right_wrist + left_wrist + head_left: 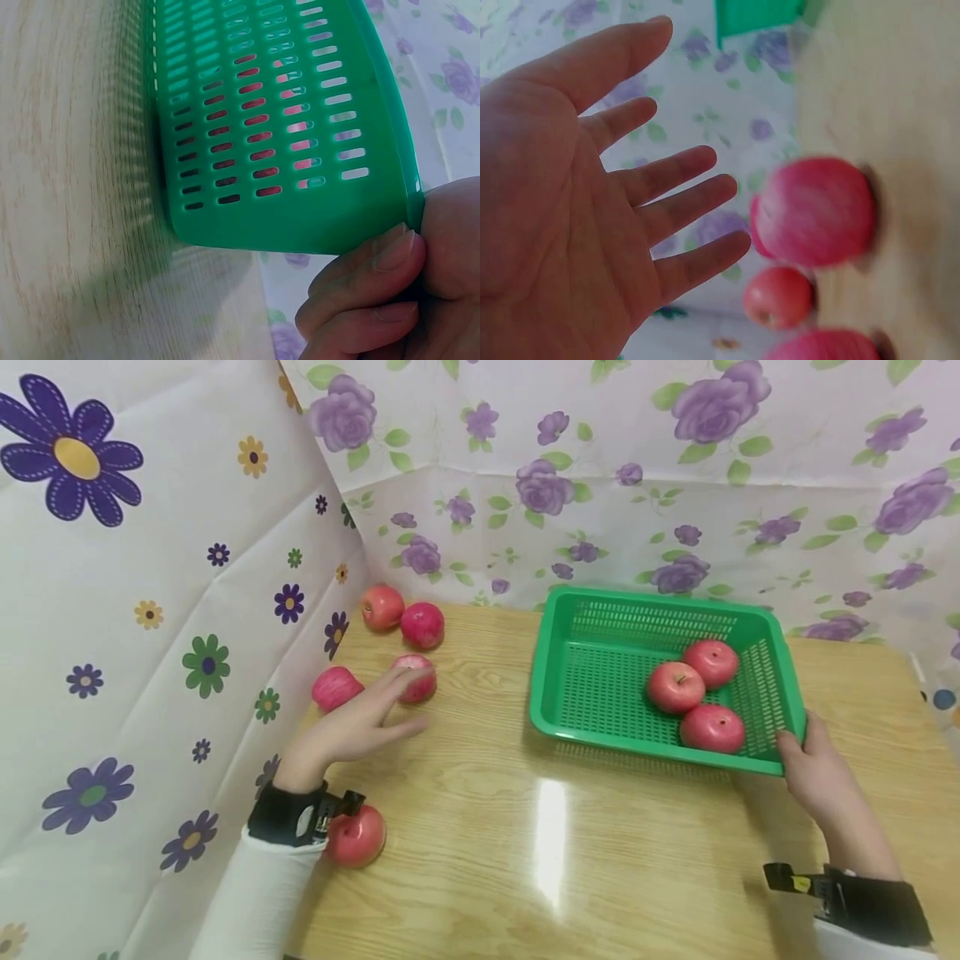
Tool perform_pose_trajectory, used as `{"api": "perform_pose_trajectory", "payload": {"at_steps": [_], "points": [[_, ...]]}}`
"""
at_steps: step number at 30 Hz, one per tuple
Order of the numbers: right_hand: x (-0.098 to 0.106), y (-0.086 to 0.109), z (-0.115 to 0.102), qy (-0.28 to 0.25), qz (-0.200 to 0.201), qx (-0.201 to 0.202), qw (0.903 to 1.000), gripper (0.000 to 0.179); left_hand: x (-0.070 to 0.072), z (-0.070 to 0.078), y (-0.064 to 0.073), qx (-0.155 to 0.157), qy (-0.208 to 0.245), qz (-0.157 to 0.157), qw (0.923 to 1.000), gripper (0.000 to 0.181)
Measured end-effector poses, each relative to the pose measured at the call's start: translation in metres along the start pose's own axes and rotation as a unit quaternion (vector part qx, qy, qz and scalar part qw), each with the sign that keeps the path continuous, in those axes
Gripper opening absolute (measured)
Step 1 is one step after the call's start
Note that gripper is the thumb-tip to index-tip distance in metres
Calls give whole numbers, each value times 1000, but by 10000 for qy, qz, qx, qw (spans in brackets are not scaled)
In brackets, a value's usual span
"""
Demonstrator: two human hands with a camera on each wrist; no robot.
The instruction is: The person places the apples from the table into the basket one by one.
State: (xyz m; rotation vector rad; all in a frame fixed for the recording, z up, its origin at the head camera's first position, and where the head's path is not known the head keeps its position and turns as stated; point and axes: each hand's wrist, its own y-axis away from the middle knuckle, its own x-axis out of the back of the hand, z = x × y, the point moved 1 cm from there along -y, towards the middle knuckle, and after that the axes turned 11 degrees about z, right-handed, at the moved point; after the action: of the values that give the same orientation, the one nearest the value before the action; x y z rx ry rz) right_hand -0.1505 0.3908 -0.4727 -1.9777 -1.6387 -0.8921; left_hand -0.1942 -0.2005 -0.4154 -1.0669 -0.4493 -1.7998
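My right hand (821,772) grips the rim of a green plastic basket (630,739) at its near right corner; in the right wrist view the thumb and curled fingers (367,285) pinch that rim. Three red apples (677,687) lie together in the right part of the basket. On the left, my left hand (356,727) hovers with spread fingers and holds nothing. Its fingers overlap an apple (417,687) in the head view, while the left wrist view shows a gap between the fingertips and that apple (817,211). Another apple (335,688) lies just left of the hand.
Two more apples, one paler (382,607) and one deep red (423,626), sit at the back left of the wooden table (465,843). One apple (358,837) lies beside the left wrist strap. Flowered cloth (450,485) hangs behind the table and along its left side.
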Motion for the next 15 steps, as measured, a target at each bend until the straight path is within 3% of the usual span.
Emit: {"api": "perform_pose_trajectory", "payload": {"at_steps": [7, 15], "points": [[-2, 2, 0, -13, -53, -63, 10000, 70, 3, -26, 39, 421, 32, -144, 9990, 70], [1, 1, 4, 44, 3, -31, 10000, 69, 1, -34, 69, 808, 290, -320, 9958, 73]]}}
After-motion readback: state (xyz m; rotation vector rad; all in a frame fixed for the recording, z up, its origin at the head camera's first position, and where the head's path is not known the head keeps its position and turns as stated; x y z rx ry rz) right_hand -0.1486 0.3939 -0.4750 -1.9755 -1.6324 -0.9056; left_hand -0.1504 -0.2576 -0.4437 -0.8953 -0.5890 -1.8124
